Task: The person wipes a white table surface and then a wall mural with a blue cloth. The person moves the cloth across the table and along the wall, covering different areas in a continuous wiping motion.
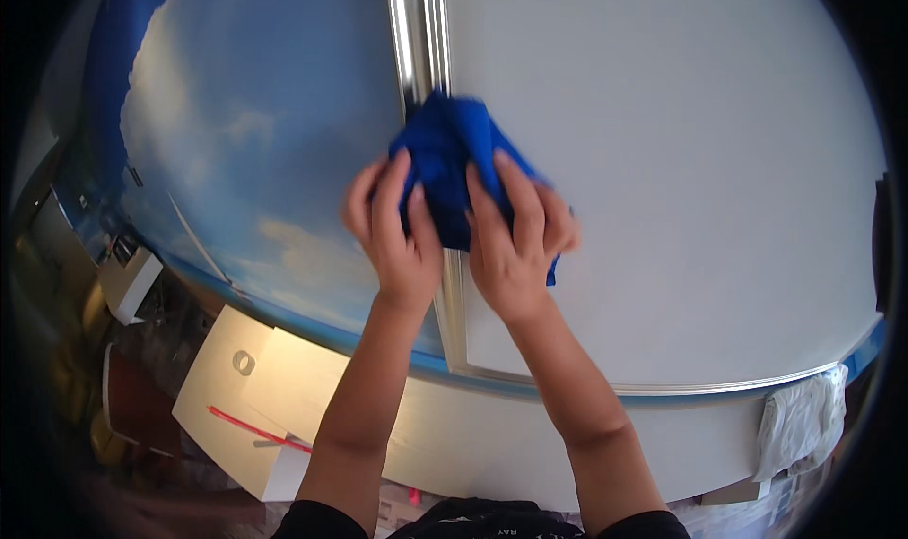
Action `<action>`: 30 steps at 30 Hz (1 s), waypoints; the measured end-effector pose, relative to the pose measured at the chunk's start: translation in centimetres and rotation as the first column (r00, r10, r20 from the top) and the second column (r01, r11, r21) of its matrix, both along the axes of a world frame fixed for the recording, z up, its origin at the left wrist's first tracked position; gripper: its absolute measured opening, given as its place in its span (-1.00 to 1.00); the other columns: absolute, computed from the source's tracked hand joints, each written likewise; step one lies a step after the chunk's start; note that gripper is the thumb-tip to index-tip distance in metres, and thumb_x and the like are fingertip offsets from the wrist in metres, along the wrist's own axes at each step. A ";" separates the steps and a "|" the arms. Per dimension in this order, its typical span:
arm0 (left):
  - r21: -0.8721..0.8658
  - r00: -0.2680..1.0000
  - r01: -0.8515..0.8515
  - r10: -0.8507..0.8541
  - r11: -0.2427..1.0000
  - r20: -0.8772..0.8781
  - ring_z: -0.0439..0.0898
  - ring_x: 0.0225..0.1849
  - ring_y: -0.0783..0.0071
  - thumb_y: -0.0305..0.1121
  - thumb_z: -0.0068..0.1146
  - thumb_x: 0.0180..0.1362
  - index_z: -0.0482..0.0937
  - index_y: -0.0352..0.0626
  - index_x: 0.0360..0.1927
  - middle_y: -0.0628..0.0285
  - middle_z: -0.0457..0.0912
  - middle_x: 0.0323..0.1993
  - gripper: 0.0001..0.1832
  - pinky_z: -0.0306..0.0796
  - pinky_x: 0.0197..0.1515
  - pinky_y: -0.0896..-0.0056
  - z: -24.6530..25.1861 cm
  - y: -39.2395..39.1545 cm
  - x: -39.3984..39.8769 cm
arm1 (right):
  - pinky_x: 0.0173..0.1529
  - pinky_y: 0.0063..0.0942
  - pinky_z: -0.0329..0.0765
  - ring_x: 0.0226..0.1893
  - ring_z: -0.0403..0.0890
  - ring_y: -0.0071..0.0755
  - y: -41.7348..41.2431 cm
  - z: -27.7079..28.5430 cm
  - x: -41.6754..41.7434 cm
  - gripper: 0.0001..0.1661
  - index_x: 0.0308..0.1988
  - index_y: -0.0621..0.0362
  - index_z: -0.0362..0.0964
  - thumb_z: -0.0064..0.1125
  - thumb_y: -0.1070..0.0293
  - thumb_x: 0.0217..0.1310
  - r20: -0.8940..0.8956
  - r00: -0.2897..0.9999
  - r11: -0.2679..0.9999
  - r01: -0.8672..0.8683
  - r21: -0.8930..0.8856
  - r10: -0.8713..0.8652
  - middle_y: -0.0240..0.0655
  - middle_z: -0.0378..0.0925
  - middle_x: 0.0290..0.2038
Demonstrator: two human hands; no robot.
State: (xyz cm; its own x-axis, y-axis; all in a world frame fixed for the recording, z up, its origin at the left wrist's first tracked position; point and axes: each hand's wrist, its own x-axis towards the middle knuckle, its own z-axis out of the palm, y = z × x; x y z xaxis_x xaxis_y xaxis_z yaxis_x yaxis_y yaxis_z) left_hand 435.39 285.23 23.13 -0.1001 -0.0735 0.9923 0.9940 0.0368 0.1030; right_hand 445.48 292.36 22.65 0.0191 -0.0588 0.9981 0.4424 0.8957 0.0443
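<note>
A crumpled blue cloth (443,177) is bunched in both of my hands, over the silvery metal edge trim (436,35) of a white panel (667,184). My left hand (397,234) grips the cloth's left side, in front of a wall picture of sky and clouds (284,128). My right hand (518,241) has its fingers bent over the right side of the cloth, by the panel's left border. One cloth corner hangs below my right hand. The fingers and cloth are slightly blurred, and the cloth hides part of the trim.
Below the panel runs a pale ledge or tabletop (489,432). At its left, a white surface (284,383) bears a ring-shaped roll (244,362) and a long red strip (255,428). White plastic or fabric (801,418) drapes over the right end. A reddish-brown chair (145,397) stands lower left.
</note>
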 end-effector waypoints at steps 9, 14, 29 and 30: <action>-0.144 0.962 0.266 -0.273 0.953 -0.030 0.10 0.44 -0.15 -0.32 -0.32 0.45 0.03 -0.28 0.46 -0.21 -0.05 0.47 -0.44 0.06 0.40 -0.04 0.9 3.9 -3.3 | 0.46 -0.02 -0.31 0.46 0.03 -0.02 1.7 2.3 -3.6 -0.49 0.21 0.01 0.43 -0.18 0.09 0.41 0.140 0.983 0.986 0.137 -0.098 -0.122 -0.22 0.20 0.39; -0.144 0.944 0.326 -0.330 0.934 -0.003 0.15 0.38 -0.32 -0.34 -0.23 0.40 0.06 -0.25 0.45 -0.32 0.03 0.42 -0.42 0.03 0.38 -0.16 -6.5 3.7 -3.7 | 0.44 0.02 -0.19 0.38 0.20 -0.07 1.3 -4.4 -3.4 -0.57 0.10 -0.14 0.54 -0.11 0.06 0.37 0.173 0.978 0.984 0.140 -0.107 -0.120 -0.32 0.34 0.32; -0.403 0.950 0.254 -0.148 0.879 0.275 0.06 0.39 -0.47 -0.15 -0.27 0.42 -0.10 -0.35 0.43 -0.38 0.02 0.40 -0.33 0.00 0.37 -0.34 -30.4 0.8 -2.0 | 0.43 0.14 -0.29 0.49 -0.12 -0.08 1.4 -28.8 -0.2 -0.69 -0.01 -0.33 0.53 0.10 0.11 0.24 0.515 0.856 0.990 0.106 -0.093 -0.043 -0.48 0.23 0.36; -0.422 0.947 0.257 -0.139 0.869 0.291 0.03 0.41 -0.45 -0.19 -0.20 0.40 -0.16 -0.34 0.45 -0.37 0.00 0.42 -0.29 -0.02 0.38 -0.33 -31.4 0.4 -1.7 | 0.43 0.10 -0.25 0.48 -0.08 -0.16 1.2 -30.3 0.2 -0.68 0.00 -0.35 0.53 0.10 0.09 0.25 0.538 0.842 0.986 0.115 -0.119 -0.033 -0.57 0.24 0.36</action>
State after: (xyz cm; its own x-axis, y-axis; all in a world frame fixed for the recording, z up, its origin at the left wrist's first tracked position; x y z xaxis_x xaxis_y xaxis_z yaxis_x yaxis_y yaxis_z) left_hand 433.73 285.60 -8.24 -0.3062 0.4207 0.8540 0.9305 -0.0572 0.3619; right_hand 445.65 293.54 -7.62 -0.5164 0.1029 0.8502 0.4519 0.8760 0.1685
